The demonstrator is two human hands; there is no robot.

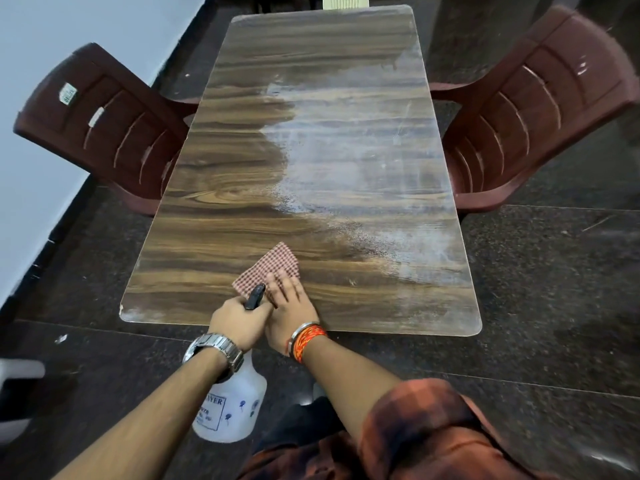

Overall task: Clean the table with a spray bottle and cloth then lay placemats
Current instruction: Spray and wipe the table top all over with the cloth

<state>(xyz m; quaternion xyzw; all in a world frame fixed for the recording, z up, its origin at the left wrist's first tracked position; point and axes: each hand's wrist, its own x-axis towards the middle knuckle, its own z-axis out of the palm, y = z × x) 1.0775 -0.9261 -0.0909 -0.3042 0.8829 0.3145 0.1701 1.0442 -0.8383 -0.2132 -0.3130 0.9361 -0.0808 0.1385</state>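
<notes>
right hand (291, 306) flat on checked cloth (273, 265), lower centre | left hand (239, 320) grips spray bottle (232, 403) | whitish film (346, 150), likely spray, lies up-right along table (242, 168) | right hand nearer

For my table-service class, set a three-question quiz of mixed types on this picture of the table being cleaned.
1. True or false: the right hand rests with straight fingers on the checked cloth.
2. Multiple choice: the left hand holds A) a placemat, B) the spray bottle, C) a chair back.
3. Fill in the blank: as the person sees it, the whitish film lies mostly on the ____ half of the table.

Key: 1 true; 2 B; 3 right.
</notes>
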